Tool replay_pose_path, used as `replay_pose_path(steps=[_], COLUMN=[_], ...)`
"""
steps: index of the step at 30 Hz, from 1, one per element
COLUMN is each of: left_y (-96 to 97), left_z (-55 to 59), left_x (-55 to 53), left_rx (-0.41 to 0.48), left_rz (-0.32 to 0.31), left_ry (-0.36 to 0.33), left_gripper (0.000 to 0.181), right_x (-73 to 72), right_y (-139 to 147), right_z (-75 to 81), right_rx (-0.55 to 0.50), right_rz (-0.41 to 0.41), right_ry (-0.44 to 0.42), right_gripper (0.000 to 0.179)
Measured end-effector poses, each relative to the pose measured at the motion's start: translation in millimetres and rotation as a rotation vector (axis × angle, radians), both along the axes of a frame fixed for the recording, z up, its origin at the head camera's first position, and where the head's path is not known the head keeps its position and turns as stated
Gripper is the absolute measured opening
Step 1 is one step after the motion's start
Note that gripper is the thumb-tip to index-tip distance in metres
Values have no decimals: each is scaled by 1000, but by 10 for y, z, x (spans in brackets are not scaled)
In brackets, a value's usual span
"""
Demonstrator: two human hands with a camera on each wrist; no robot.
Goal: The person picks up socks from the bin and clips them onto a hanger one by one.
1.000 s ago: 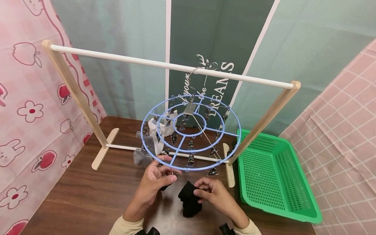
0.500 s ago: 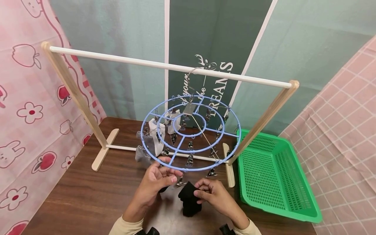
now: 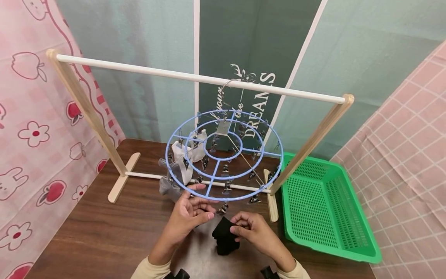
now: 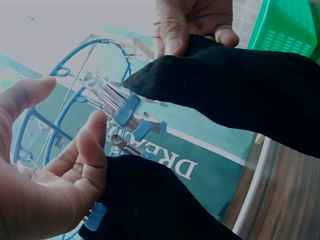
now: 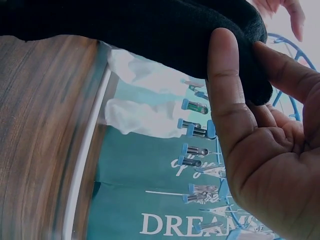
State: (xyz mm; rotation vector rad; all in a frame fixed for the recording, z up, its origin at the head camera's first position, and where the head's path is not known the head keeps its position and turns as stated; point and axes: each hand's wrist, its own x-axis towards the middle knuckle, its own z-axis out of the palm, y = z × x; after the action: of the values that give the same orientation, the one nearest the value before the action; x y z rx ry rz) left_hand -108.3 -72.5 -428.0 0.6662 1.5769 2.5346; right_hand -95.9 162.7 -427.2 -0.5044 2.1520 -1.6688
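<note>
My right hand (image 3: 256, 230) pinches the end of a black sock (image 3: 224, 236) between thumb and fingers, and the sock droops above the table. Just below the front rim of the round blue clip hanger (image 3: 223, 197) is my left hand (image 3: 186, 215), thumb and fingers apart with nothing between them. Beside its fingers hangs a metal clip (image 4: 107, 95) with blue tips, near the sock's end in the left wrist view. A second black sock (image 4: 150, 195) hangs behind the left hand, by a blue-tipped clip (image 4: 95, 216); the hand mostly hides it in the head view.
White socks (image 3: 182, 155) and a grey sock (image 3: 170, 186) hang at the hanger's left side. The hanger hooks onto the white rod (image 3: 195, 77) of a wooden rack. On the right stands a green basket (image 3: 374, 248). Curtains surround the brown table (image 3: 80, 236).
The clip at my left fingertips has come free and swung right, toward the black sock. The hanger has shifted slightly left. My right hand stays nearly still with the sock.
</note>
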Motion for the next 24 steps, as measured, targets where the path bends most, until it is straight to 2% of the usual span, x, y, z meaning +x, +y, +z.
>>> replay_pose_path(steps=[4, 8, 12, 16, 17, 19, 21, 24], left_y=[9, 2, 10, 32, 35, 39, 40, 52], left_z=[0, -35, -102, -158, -165, -173, -175, -174], left_x=[29, 92, 165, 208, 211, 217, 214, 196], left_rx=[4, 31, 105, 183, 178, 132, 55, -77], left_rz=[57, 142, 224, 253, 255, 252, 246, 229], left_ry=[-4, 49, 155, 309, 344, 366, 362, 332], left_gripper=[76, 78, 77, 63, 58, 46, 39, 38], right_x=[3, 10, 16, 15, 15, 16, 17, 10], right_y=[9, 19, 21, 23, 24, 27, 27, 33], right_z=[-5, -6, 5, 14, 13, 9, 3, -8], right_rx=[-2, 5, 12, 18, 19, 22, 24, 24], right_rz=[4, 4, 6, 15, 17, 19, 20, 26], right_ry=[7, 10, 9, 7, 6, 7, 7, 5], right_gripper=[14, 14, 14, 14, 15, 14, 14, 14])
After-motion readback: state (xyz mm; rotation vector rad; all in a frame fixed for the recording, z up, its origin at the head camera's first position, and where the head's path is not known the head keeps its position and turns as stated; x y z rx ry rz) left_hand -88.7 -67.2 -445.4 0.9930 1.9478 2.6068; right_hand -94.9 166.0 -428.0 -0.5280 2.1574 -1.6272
